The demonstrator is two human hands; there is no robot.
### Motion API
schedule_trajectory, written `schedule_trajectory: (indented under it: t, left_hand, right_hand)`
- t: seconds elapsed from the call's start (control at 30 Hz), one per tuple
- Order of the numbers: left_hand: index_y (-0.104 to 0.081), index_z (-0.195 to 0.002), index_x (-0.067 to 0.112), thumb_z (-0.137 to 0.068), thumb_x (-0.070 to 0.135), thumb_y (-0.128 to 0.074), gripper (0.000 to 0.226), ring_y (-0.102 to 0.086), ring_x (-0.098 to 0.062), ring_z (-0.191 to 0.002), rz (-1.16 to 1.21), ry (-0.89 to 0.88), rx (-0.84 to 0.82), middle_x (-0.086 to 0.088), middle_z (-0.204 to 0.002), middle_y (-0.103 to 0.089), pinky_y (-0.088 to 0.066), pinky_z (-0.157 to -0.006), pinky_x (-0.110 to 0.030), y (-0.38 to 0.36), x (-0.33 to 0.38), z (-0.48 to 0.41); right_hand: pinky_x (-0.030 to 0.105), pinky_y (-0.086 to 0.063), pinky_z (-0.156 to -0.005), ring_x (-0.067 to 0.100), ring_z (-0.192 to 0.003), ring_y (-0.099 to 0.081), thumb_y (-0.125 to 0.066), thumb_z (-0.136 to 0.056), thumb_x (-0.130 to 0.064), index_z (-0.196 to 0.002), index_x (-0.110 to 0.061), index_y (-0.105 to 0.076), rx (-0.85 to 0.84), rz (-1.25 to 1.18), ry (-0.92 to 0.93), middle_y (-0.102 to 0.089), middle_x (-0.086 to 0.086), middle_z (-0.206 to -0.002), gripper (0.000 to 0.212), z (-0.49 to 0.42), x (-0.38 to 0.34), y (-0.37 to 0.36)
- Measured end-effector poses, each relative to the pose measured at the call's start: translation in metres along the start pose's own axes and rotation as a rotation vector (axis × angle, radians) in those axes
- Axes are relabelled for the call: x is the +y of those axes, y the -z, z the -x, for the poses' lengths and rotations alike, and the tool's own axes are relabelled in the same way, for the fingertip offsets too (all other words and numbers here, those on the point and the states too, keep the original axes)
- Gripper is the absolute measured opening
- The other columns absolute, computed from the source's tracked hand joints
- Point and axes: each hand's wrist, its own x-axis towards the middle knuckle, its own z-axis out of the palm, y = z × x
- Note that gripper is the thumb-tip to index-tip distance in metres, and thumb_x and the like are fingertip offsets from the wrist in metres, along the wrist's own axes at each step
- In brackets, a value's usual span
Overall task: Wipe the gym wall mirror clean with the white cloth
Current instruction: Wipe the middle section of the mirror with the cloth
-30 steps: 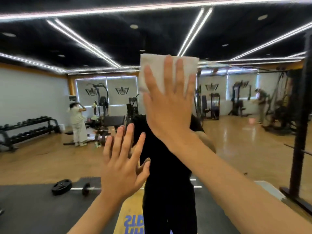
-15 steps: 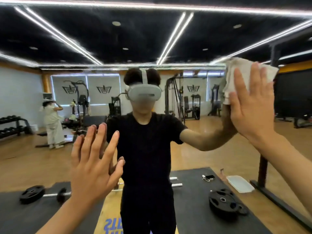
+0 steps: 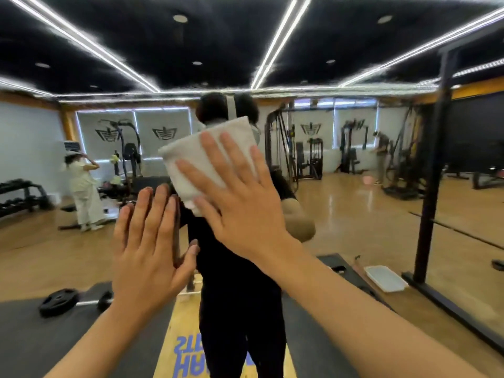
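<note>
Head view: my right hand (image 3: 245, 211) is flat on the white cloth (image 3: 207, 159), fingers straight and spread, palm pressing it onto the mirror (image 3: 354, 214), not curled round it. The cloth is folded, tilted, and sits at the middle of the glass, covering the face of my own reflection; its lower edge is under my palm, its upper corners stick out past my fingertips. My left hand (image 3: 147, 255) is lower and to the left, just beside the cloth, fingers straight and close together, thumb out, holding nothing; its dark reflection meets the fingertips, so it looks to be touching the glass. Reflected in the mirror: weight plate (image 3: 58, 301) on the black mat at lower left, dumbbell rack (image 3: 19, 197) at far left, person in white (image 3: 83, 192) beside it, white tray (image 3: 386, 278) on the floor at right, next to a black post (image 3: 433, 173).
</note>
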Motion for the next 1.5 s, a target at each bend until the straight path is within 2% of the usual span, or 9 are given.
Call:
schedule_trajectory:
  t: [0.17, 0.27, 0.4, 0.5, 0.7, 0.93, 1.2, 1.33, 1.5]
  left_hand:
    - [-0.022, -0.168, 0.011, -0.105, 0.044, -0.041, 0.073, -0.014, -0.036, -0.162, -0.052, -0.007, -0.027, -0.015, -0.176, -0.015, -0.013, -0.13, -0.057, -0.001, 0.005, -0.003]
    - [-0.026, -0.167, 0.012, -0.104, 0.043, -0.044, 0.072, -0.013, -0.035, -0.163, -0.059, 0.004, -0.029, -0.014, -0.176, -0.015, -0.011, -0.131, -0.056, 0.0, 0.007, -0.005]
    - [-0.033, -0.166, 0.019, -0.105, 0.043, -0.047, 0.067, -0.015, -0.037, -0.162, -0.061, -0.014, -0.052, -0.019, -0.173, -0.021, -0.01, -0.13, -0.056, 0.003, 0.004, -0.004]
    - [-0.037, -0.165, 0.021, -0.107, 0.042, -0.045, 0.062, -0.015, -0.04, -0.162, -0.07, -0.02, -0.057, -0.021, -0.173, -0.019, -0.01, -0.13, -0.058, 0.003, 0.006, -0.001]
    - [-0.038, -0.164, 0.02, -0.107, 0.041, -0.045, 0.061, -0.017, -0.041, -0.161, -0.068, -0.044, -0.047, -0.022, -0.173, -0.021, -0.015, -0.129, -0.059, 0.002, 0.001, -0.004]
    - [-0.04, -0.163, 0.02, -0.106, 0.041, -0.047, 0.061, -0.02, -0.042, -0.16, -0.068, -0.039, -0.03, -0.021, -0.173, -0.021, -0.016, -0.129, -0.058, 0.001, 0.0, -0.002]
    - [-0.038, -0.164, 0.019, -0.106, 0.04, -0.045, 0.062, -0.021, -0.044, -0.159, -0.053, -0.038, -0.024, -0.022, -0.173, -0.02, -0.017, -0.127, -0.061, 0.001, 0.002, -0.002]
    - [-0.04, -0.163, 0.017, -0.106, 0.04, -0.046, 0.061, -0.021, -0.045, -0.159, -0.05, -0.037, -0.028, -0.023, -0.172, -0.021, -0.016, -0.128, -0.061, 0.001, 0.003, -0.002]
    - [-0.038, -0.164, 0.019, -0.105, 0.04, -0.047, 0.063, -0.019, -0.042, -0.16, -0.035, -0.031, -0.031, -0.021, -0.173, -0.02, -0.018, -0.127, -0.063, 0.003, 0.003, -0.003]
  right_hand:
    - [0.061, -0.004, -0.129, 0.032, -0.163, 0.004, -0.025, -0.114, -0.047, -0.169, -0.032, -0.014, 0.049, 0.07, -0.311, 0.0, 0.011, -0.176, 0.058, 0.023, 0.091, 0.025]
    - [0.062, -0.001, -0.128, 0.035, -0.162, 0.006, -0.024, -0.114, -0.043, -0.169, -0.028, -0.012, 0.109, 0.074, -0.406, 0.001, 0.016, -0.176, 0.058, 0.027, 0.068, 0.011]
    - [0.064, -0.008, -0.127, 0.038, -0.162, -0.004, -0.028, -0.112, -0.041, -0.167, -0.032, -0.022, -0.03, 0.037, -0.194, -0.006, 0.014, -0.176, 0.056, 0.13, 0.005, -0.03]
    - [0.06, -0.011, -0.128, 0.034, -0.162, -0.008, -0.031, -0.111, -0.043, -0.166, -0.036, -0.025, -0.113, 0.071, -0.017, -0.008, 0.008, -0.176, 0.056, 0.154, 0.009, -0.026]
    - [0.061, -0.002, -0.128, 0.036, -0.162, 0.0, -0.024, -0.114, -0.044, -0.168, -0.028, -0.018, 0.159, 0.045, -0.321, -0.004, 0.016, -0.175, 0.058, -0.02, 0.035, 0.015]
    - [0.054, -0.004, -0.131, 0.031, -0.163, -0.009, -0.029, -0.112, -0.044, -0.162, -0.039, -0.033, -0.141, 0.037, -0.095, -0.008, 0.005, -0.177, 0.051, 0.196, -0.005, -0.037]
    - [0.061, -0.006, -0.128, 0.033, -0.163, 0.004, -0.023, -0.113, -0.045, -0.169, -0.029, -0.013, 0.103, 0.074, -0.317, 0.0, 0.014, -0.176, 0.059, 0.022, 0.099, 0.025]
    - [0.065, -0.009, -0.127, 0.037, -0.162, 0.001, -0.024, -0.114, -0.042, -0.168, -0.027, -0.015, 0.078, 0.022, -0.392, 0.0, 0.016, -0.176, 0.058, 0.106, 0.063, -0.006]
    - [0.061, -0.015, -0.122, 0.033, -0.163, 0.001, -0.019, -0.113, -0.046, -0.168, -0.038, -0.009, -0.165, -0.018, -0.362, 0.002, 0.008, -0.177, 0.056, 0.227, 0.028, -0.024]
